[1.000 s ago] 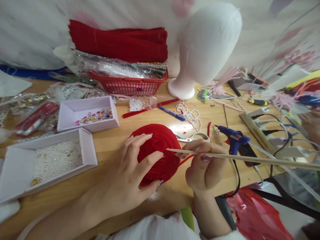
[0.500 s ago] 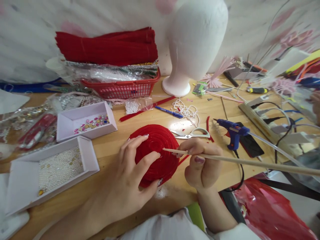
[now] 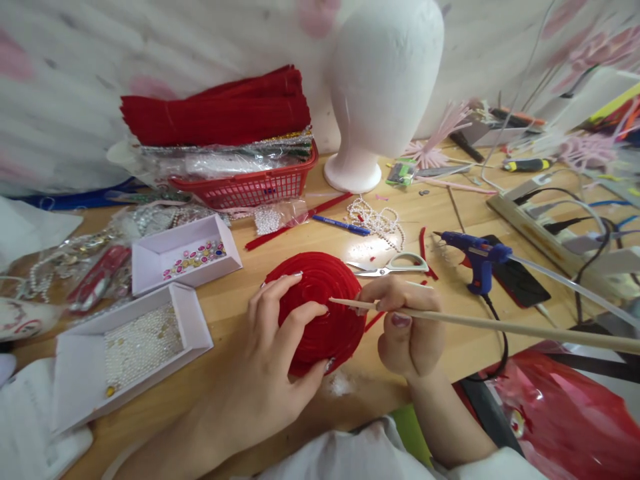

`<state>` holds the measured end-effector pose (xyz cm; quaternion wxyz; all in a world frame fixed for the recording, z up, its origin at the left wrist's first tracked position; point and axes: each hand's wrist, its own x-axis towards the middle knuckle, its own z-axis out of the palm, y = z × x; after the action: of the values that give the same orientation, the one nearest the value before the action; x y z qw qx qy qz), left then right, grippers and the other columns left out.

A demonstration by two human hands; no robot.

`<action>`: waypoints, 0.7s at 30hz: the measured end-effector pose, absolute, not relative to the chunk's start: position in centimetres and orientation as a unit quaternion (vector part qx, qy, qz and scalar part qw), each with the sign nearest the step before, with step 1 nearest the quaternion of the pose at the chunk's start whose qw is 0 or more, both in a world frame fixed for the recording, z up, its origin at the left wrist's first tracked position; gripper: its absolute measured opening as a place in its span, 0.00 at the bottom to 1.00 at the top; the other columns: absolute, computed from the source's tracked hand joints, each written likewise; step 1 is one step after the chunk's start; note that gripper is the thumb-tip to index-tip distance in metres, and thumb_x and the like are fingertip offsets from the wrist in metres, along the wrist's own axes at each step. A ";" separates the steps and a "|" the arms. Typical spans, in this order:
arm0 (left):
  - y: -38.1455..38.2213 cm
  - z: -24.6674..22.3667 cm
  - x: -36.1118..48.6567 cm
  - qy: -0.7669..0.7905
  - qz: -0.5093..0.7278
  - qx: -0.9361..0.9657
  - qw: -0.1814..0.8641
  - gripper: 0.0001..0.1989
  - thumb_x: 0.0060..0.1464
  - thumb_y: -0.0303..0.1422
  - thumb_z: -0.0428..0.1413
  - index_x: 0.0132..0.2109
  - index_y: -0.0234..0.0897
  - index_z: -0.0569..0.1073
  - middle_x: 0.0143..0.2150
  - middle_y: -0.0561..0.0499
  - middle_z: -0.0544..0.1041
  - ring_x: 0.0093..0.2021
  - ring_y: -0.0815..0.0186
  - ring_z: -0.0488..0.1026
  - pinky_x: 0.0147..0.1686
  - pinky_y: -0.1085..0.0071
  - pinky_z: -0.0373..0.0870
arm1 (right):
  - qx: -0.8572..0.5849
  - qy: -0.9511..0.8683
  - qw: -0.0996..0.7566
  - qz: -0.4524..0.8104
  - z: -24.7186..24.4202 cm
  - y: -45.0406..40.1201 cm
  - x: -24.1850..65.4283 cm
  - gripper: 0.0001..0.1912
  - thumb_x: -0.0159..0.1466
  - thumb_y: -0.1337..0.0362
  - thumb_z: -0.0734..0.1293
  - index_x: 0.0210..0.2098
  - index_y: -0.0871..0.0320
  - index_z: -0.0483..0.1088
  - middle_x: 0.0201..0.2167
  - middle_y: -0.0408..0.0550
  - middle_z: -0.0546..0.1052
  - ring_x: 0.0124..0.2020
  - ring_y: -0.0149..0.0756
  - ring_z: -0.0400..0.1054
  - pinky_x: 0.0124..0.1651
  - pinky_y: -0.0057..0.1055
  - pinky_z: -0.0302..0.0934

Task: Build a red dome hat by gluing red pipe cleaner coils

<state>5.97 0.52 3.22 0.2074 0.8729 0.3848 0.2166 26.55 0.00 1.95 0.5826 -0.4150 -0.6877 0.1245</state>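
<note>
Atop a wooden worktable (image 3: 255, 261), a coiled red disc (image 3: 337, 333) lies partly under the spread left hand (image 3: 277, 340), while the right hand (image 3: 415, 343), opposite, pinches a long stick (image 3: 480, 323) whose tip points leftward, near the disc's centre.

White mannequin head (image 3: 385, 80): upright, just beside a red basket (image 3: 260, 189) (loaded above its rim). Black phone (image 3: 523, 277): lying flat, near a power strip (image 3: 533, 230).

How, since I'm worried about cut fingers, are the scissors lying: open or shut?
Slightly open: the scissors lie beside the red disc with their blades spread in a narrow V, a gap showing between the tips.
</note>
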 end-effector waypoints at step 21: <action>0.6 3.3 5.9 0.371 0.221 0.880 0.198 0.23 0.57 0.27 0.57 0.59 0.42 0.63 0.67 0.41 0.53 0.67 0.49 0.53 0.64 0.43 0.59 | -0.408 -0.681 0.592 0.139 1.8 0.1 26.5 0.17 0.73 0.57 0.55 0.29 0.54 0.64 0.25 0.43 0.72 0.24 0.32 0.69 0.24 0.30 0.61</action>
<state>5.91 0.59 3.30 0.1981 0.8799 0.3710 0.2209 26.47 0.13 1.77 0.5919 -0.4076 -0.6814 0.1392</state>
